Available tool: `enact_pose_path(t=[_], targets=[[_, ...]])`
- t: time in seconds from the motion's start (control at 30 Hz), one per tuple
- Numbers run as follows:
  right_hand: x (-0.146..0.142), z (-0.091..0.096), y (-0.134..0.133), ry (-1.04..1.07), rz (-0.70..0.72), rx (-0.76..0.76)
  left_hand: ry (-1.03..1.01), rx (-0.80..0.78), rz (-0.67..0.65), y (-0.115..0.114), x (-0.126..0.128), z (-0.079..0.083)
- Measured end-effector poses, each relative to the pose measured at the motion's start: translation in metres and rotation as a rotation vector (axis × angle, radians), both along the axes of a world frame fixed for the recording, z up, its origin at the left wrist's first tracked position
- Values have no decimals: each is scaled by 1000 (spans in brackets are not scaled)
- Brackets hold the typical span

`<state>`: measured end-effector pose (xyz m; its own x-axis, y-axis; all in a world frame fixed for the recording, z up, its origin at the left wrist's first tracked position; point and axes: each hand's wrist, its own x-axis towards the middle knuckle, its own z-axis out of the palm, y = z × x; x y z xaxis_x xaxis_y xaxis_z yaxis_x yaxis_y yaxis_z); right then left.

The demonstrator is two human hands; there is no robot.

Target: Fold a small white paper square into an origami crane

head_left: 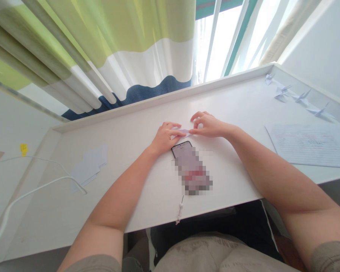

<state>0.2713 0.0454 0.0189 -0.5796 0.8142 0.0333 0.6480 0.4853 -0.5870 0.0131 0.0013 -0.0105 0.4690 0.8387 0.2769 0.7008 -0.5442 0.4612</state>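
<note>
A small folded piece of white paper lies on the table between my hands. My left hand holds its left part, with fingers reaching over it and pressing it to the tabletop. At its right end, my right hand has thumb and index finger closed on the paper, the other fingers curled above. The fingers cover much of the paper, so its exact shape is hard to make out. Just below my hands lies a phone, its screen mostly blurred, with a beaded strap hanging over the table's front edge.
Several folded paper cranes stand at the far right of the white table. Nearer me is a lined sheet with writing. Loose paper pieces and a white cable are at left. Curtains hang behind the raised back edge.
</note>
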Motion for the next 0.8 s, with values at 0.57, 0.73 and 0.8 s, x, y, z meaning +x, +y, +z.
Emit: enact_pose_path(t=[0.57,0.73,0.8], targets=[[-3,-5,-3,54,-19,6,-218,2,91,-2,2,3],[-3,-7,0,140,34,5,-225,-29,111,1,1,0],[-3,-8,0,177,69,-3,-235,-32,107,2,1,-1]])
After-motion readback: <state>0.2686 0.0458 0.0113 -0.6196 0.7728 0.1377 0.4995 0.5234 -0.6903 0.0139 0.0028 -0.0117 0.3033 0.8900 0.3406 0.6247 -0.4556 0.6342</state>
